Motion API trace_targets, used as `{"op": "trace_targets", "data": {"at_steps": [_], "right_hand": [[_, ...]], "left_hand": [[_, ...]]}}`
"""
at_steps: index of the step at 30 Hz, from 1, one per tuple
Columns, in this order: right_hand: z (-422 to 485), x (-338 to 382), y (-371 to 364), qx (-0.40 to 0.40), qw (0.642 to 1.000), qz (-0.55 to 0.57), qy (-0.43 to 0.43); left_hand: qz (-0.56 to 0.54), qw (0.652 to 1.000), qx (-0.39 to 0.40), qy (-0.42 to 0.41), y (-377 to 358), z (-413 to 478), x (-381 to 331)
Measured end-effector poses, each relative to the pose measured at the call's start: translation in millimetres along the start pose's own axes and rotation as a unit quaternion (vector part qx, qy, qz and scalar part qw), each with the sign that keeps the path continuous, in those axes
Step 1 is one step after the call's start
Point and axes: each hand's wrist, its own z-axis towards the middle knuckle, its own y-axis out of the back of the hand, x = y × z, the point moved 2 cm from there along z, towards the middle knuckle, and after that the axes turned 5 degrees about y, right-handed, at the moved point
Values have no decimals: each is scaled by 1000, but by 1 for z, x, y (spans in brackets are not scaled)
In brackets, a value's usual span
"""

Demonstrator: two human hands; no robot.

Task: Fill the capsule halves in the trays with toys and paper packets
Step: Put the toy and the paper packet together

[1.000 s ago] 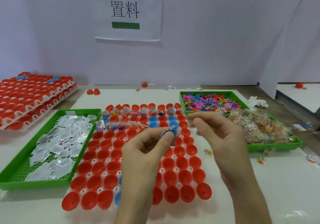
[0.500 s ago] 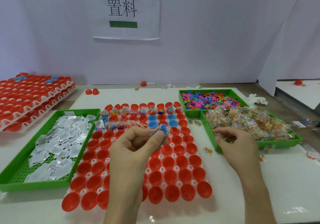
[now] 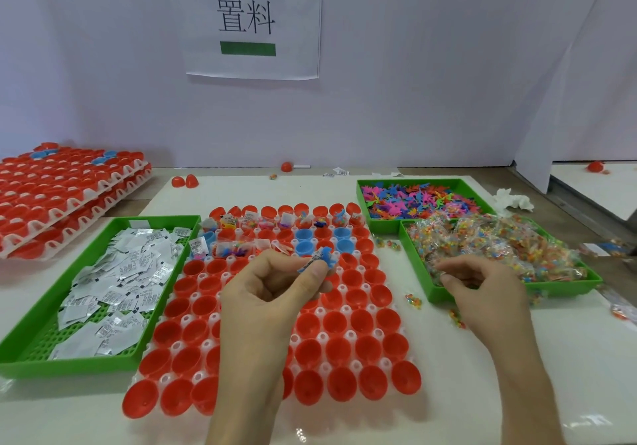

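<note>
Right now the big white table (image 3: pixel 482 396) is in front of me. In the middle of it lies the capsule tray (image 3: pixel 349 335), full of red capsule halves (image 3: pixel 370 348) that sit open side up. The far rows (image 3: pixel 248 222) have toys and packets in them, and a few blue halves (image 3: pixel 304 236) sit among them. The near rows look bare inside.

Far to the left is a stack of more trays (image 3: pixel 62 186) with red halves. Next to my tray on the left is a green tray (image 3: pixel 69 367) with a heap of white paper packets (image 3: pixel 120 272). On the right are two more green trays that touch each other. The far one (image 3: pixel 382 226) holds little toys (image 3: pixel 427 199) in many colors. The near one (image 3: pixel 558 288) holds clear bags of beads (image 3: pixel 499 248).

My left hand (image 3: pixel 272 293) is up over the middle of the capsule tray. Its thumb and first finger pinch a small blue toy (image 3: pixel 325 257), with a bit of white packet beside it. My right hand (image 3: pixel 482 287) is at the near left corner of the bead tray. Its fingers are curled and touch the bags, but I cannot tell if they have a bag or not.

Two loose red halves (image 3: pixel 184 181) lie at the back of the table. A crumpled white tissue (image 3: pixel 513 200) lies behind the bead tray. A few little bead bags (image 3: pixel 413 300) lie on the table between the capsule tray and the bead tray.
</note>
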Motion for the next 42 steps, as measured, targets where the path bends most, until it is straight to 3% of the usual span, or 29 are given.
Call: {"op": "trace_targets", "data": {"at_steps": [4, 9, 17, 20, 26, 31, 36, 42], "right_hand": [[-1, -3, 2, -37, 999, 25, 24], [0, -2, 4, 93, 995, -14, 22], [0, -2, 3, 72, 997, 21, 30], [1, -2, 3, 32, 998, 44, 40], [1, -4, 11, -130, 978, 154, 46], [1, -1, 12, -165, 962, 210, 58], [-7, 31, 12, -154, 935, 300, 106], [-31, 91, -10, -24, 929, 333, 160]], "left_hand": [[8, 1000, 9, 1, -2, -1, 2], [13, 1000, 10, 3, -3, 0, 4], [17, 1000, 9, 4, -2, -2, 4], [18, 1000, 9, 5, -1, -1, 3], [27, 1000, 13, 4, -2, -2, 4], [25, 1000, 15, 11, -4, -3, 4], [-27, 997, 51, 45, -6, -5, 1], [-48, 990, 118, 60, -14, -10, -1]]}}
